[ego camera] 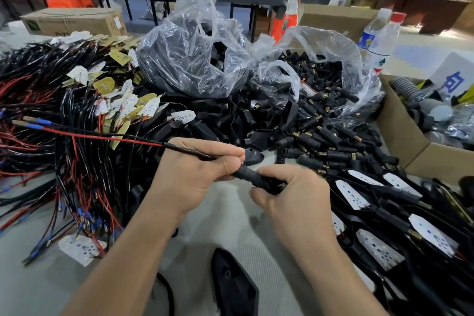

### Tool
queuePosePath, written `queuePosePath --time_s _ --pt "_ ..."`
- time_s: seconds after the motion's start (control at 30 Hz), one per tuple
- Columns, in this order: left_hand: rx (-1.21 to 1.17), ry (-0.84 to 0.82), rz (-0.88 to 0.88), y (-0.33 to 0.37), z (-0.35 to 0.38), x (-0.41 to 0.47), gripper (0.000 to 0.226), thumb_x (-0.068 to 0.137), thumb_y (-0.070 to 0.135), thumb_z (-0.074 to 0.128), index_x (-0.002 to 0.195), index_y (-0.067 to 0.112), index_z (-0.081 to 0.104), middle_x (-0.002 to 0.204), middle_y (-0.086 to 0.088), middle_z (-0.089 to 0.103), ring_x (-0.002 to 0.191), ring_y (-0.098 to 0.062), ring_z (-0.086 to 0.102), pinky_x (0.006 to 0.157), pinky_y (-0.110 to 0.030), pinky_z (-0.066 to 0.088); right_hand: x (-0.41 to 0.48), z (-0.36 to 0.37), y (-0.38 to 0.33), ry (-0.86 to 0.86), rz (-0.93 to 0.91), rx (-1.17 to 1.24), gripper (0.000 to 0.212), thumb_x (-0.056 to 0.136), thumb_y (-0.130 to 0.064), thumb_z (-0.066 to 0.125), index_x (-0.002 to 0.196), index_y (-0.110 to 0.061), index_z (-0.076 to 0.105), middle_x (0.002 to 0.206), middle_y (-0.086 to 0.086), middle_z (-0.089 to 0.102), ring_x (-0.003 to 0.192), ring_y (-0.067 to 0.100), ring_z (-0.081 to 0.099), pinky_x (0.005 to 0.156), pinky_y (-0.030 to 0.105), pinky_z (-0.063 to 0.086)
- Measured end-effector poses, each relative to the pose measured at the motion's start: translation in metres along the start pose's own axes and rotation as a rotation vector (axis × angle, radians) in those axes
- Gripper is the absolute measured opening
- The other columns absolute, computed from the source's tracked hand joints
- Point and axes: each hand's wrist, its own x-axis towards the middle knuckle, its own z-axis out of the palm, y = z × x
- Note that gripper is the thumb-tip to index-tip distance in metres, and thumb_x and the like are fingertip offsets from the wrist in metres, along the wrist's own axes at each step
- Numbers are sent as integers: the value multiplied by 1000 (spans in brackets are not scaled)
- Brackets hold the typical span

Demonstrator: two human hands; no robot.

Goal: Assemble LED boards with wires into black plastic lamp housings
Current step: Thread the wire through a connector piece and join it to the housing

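Pulling wire (179,147) through the housing stem (250,174)
My left hand (195,174) pinches wire, right hand (295,195) grips stem; I should pull straight.

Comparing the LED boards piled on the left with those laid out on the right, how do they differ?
The left LED boards are bare, trailing red and black wires; the right LED boards sit in black housings. The left ones lie jumbled, many showing yellow backs; the right ones show white faces. Both share the same pointed shape.
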Motion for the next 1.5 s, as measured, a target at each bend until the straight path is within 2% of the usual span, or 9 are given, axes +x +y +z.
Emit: queuePosePath --time_s 0.17,0.27,0.37,0.47,0.63,0.93,1.13,1.33,1.5 --pt "105 -14 68 5 -4 0 24 74 -8 82 80 15 84 80 -9 79 77 -22 78 68 -21 59 2 -3 2 -9 44 93 60 68 -13 88 64 -67 64 69 -25 67 66 -2 63 58 8 43" --pt "170 -3 65 7 -11 1 26 73 -9 83 78 17 84 78 -8 79 73 -19 77 67 -18 58 3 -2 5 -39 98 195 42 68 -15 92 70 -53 74 65 -23 70 58 -3 64 56 7 43" --pt "282 -8 82 8 -15 1 27 71 -6 86 78 19 84 75 -3 79 74 -17 77 69 -19 59 3 -3 3 -103 36 147 39 70 -16 88 73 -53 74 60 -15 66 52 -2 55 51 10 41" --pt "322 -37 104 9 -14 -1 27 70 -5 88 78 21 84 73 1 78 72 -13 77 67 -16 57 2 -3 7 -124 18 108 27 72 -18 85 87 -38 76 64 -2 65 51 9 52 48 19 40" --pt "331 -120 135 9 -13 -2 31 70 -7 87 80 22 84 73 -1 78 71 -18 76 66 -25 61 4 -1 13 -147 28 77 13 73 -22 84 84 -23 77 64 5 63 61 22 54 54 34 43" --pt "233 -182 71 6 -16 2 43 65 -29 77 84 10 80 82 -8 80 80 -16 78 71 -19 59 8 -12 15 -308 68 169 14 75 -29 85 86 -36 79 71 3 70 68 27 62 62 38 51" --pt "359 -231 78 9 -19 0 48 68 -25 78 84 20 82 83 -2 80 82 -15 78 73 -19 58 4 -6 13 -312 58 106 22 76 -29 84 93 -41 76 71 2 69 62 22 59 59 34 51" --pt "374 -77 43 7 -15 -1 35 70 -10 86 77 25 83 77 -1 79 76 -16 78 68 -18 59 5 -3 13 -294 -20 8 6 80 -28 76 85 -27 75 63 7 57 52 18 44 45 23 35" --pt "275 74 -148 2 -14 3 21 71 -1 88 70 20 82 68 -10 75 65 -19 76 60 -24 60 0 3 11 -208 -55 -16 9 76 -25 76 84 -23 74 61 4 57 62 21 51 49 30 40"
